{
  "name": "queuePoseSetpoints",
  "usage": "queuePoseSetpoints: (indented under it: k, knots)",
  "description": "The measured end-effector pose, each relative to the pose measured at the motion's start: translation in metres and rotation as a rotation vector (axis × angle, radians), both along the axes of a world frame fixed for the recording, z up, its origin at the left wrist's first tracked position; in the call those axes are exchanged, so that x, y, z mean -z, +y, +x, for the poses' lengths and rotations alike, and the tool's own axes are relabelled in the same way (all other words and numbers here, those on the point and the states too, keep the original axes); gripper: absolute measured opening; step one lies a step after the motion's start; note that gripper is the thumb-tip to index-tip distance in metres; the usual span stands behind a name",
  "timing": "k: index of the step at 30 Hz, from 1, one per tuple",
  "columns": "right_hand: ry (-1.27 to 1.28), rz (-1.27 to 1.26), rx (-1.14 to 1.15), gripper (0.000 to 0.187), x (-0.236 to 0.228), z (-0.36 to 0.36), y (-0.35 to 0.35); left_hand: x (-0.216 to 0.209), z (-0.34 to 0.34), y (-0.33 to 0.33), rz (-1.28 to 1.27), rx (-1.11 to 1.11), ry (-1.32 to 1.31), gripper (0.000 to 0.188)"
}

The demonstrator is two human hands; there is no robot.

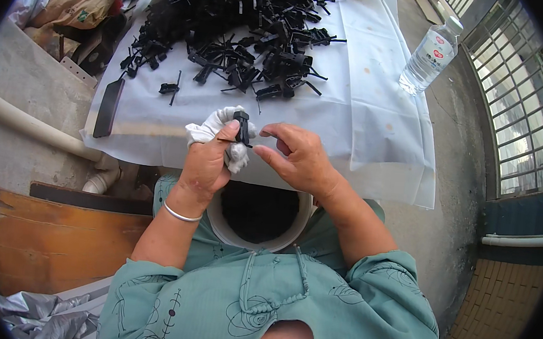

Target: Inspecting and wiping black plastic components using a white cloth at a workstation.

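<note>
Black part [242,125], white cloth [205,131]: pinched in our left hand [208,163]. Step, seemingly: handling; our right hand [303,159], spread, would need closing.

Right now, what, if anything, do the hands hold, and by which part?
The left hand holds a black part by its side, against a white cloth; the right hand holds nothing.

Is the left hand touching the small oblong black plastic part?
Touching. The head view shows the left hand gripping the black part, thumb against its side.
</note>
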State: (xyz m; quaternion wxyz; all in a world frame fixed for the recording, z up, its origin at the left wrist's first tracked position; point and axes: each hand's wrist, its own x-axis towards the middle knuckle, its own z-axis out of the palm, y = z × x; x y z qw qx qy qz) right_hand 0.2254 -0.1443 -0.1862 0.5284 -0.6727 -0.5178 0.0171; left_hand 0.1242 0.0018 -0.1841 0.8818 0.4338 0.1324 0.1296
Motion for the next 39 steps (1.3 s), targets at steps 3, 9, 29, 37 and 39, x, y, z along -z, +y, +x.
queuePoseSetpoints:
  k: [3, 9, 29, 37, 39]
  knots:
    - [-0.05, 0.089, 0.039, 0.019, -0.004, -0.011, 0.002, 0.01, 0.007, -0.018, 0.629, -0.24, -0.035, 0.022]
    - [0.449, 0.028, 0.056, 0.016, 0.004, -0.001, 0.008, -0.001, -0.006, -0.027, 0.653, -0.007, 0.037, 0.027]
    - [0.258, -0.266, -0.069, 0.017, -0.004, 0.009, -0.013, -0.007, -0.007, -0.023, 0.622, -0.119, -0.02, 0.029]
    - [0.379, -0.109, -0.118, 0.01, 0.002, 0.007, -0.01, -0.011, -0.006, -0.03, 0.768, 0.021, 0.011, 0.032]
    - [0.548, -0.096, -0.157, 0.011, 0.001, 0.006, -0.007, -0.017, -0.008, -0.031, 0.794, 0.058, 0.035, 0.031]
